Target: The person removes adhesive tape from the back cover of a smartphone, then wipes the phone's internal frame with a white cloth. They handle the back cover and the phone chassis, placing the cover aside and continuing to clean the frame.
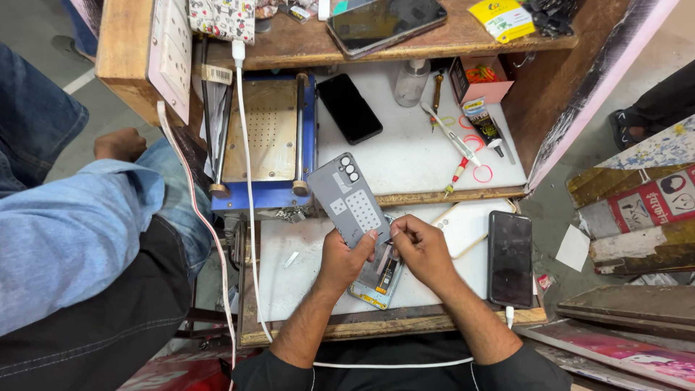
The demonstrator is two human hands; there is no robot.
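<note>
At the far left, outside the bench, a second person's sleeve (pixel 72 232) in blue denim is seen, with a closed fist resting on the knee; it takes no part in the work. On the upper white surface (pixel 420 156), at its left edge, a blue-framed separator machine (pixel 268 134) stands, with a black phone (pixel 350 108) lying face-up just beside it.

On the lower white surface (pixel 304 275), near its front edge, the opened phone (pixel 378 275) lies with its internals exposed. The grey back cover (pixel 347 197) has been lifted clear of the phone body and is held tilted above it; removal of the cover is therefore judged complete. The left hand (pixel 346 259) is closed on the cover's lower edge, thumb on the inner face. The right hand (pixel 420 246) is pinched shut at the cover's lower corner; whether a small part or tool is gripped there cannot be told. Work on the exposed interior is judged still outstanding.

At the right edge, a second black phone (pixel 510 258) lies with a cable attached. Screwdrivers (pixel 457 148) and a glue tube (pixel 483 124) lie at the upper surface's right side.
</note>
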